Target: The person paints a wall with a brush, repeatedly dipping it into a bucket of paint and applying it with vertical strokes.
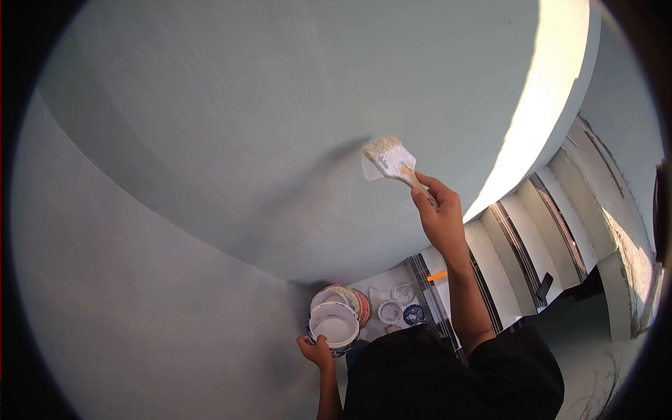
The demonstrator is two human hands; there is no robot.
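Right hand [441,218] curled round brush [389,159], left hand [316,350] clasping paint bucket [334,325] rim. Advisable: light, overlapping strokes on wall [210,140].

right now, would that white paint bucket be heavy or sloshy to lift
Probably heavy: the white plastic paint bucket seems to hold white paint. Likely to slosh or tip, since the left hand grips only its rim.

Soft, dim light on the wall [210,175], a glaring sunlit strip at right, and heavy fisheye vignetting.
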